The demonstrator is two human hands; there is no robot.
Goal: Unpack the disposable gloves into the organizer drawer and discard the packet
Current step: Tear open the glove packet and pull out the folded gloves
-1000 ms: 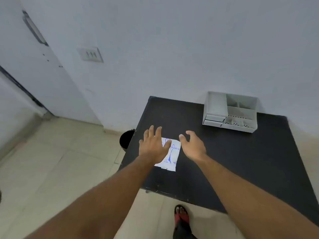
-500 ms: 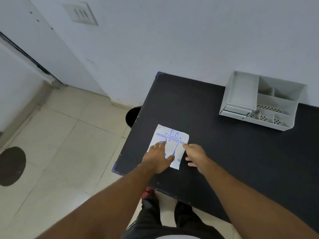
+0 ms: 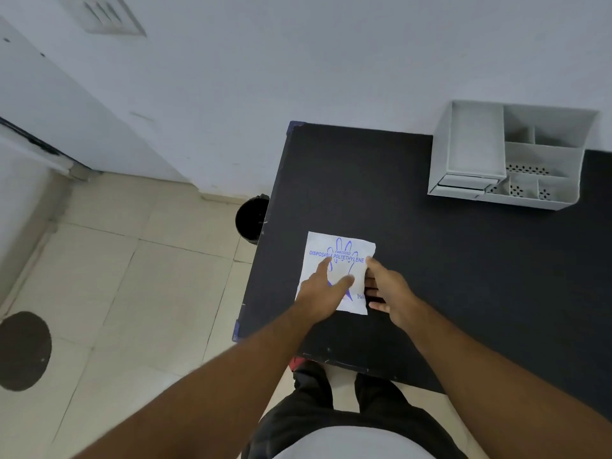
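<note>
Head view: both hands settle on the glove packet (image 3: pixel 337 256) near the counter's (image 3: pixel 463 276) left edge

A second ago the hands hovered open over the packet; now the left hand (image 3: pixel 323 294) lies flat on its lower half, fingers spread and pressing it down without gripping, while the right hand (image 3: pixel 385 288) has curled in at the right edge, its fingers seeming to pinch or lift that side, though I cannot tell if they have closed on it. The packet lies flat and looks sealed. The organizer (image 3: pixel 511 157) stands well apart at the far right corner, its small drawer (image 3: pixel 467 182) looking shut, and a black bin (image 3: pixel 252 218) sits on the floor just beside the left edge. Judged from this, pick-up is starting; opening, unpacking and discarding remain
</note>
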